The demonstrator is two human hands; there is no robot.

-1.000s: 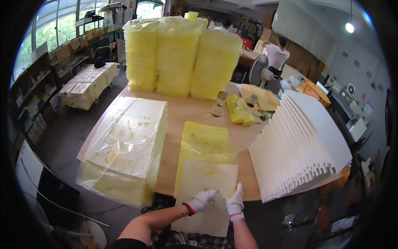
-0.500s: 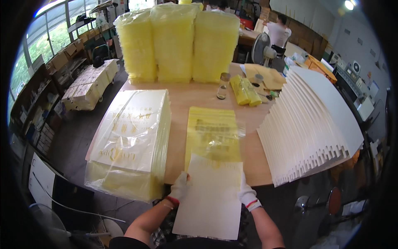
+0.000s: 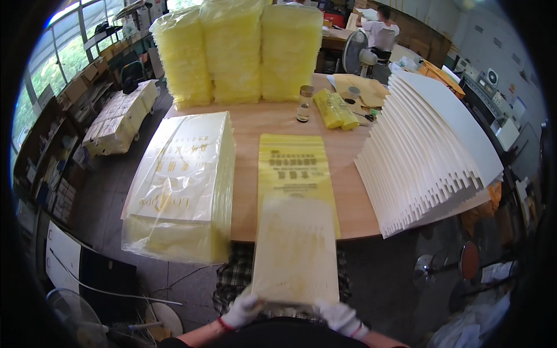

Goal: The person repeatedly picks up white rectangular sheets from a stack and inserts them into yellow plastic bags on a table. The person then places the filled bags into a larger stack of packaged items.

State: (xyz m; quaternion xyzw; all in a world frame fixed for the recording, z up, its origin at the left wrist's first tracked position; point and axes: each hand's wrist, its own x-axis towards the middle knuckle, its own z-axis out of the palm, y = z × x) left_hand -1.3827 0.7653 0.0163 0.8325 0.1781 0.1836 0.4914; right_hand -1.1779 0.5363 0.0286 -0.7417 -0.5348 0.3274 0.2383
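Note:
A flat yellow plastic bag (image 3: 293, 162) with dark print lies at the front middle of the table. Its near part meets a white sheet of board (image 3: 295, 255), which sticks out past the table edge toward my body. Whether the sheet is inside the bag or over it, I cannot tell. My left hand (image 3: 242, 311), in a white glove, is closed on the sheet's near left corner. At the near right corner my right hand (image 3: 339, 318), gloved too, has its fingers closed on the same edge, slightly blurred.
Left on the table is a stack of boards in clear bags (image 3: 180, 168). A leaning row of white boards (image 3: 426, 156) stands right. Tall yellow bag stacks (image 3: 232, 58), a glass jar (image 3: 304, 104) and a yellow bundle (image 3: 335, 110) sit behind. A person (image 3: 383, 29) sits farther back.
Both hands have moved from the sheet's long sides down to its near corners, closer to my body. The bag's print now shows flatter and clearer, and the view has shifted a little.

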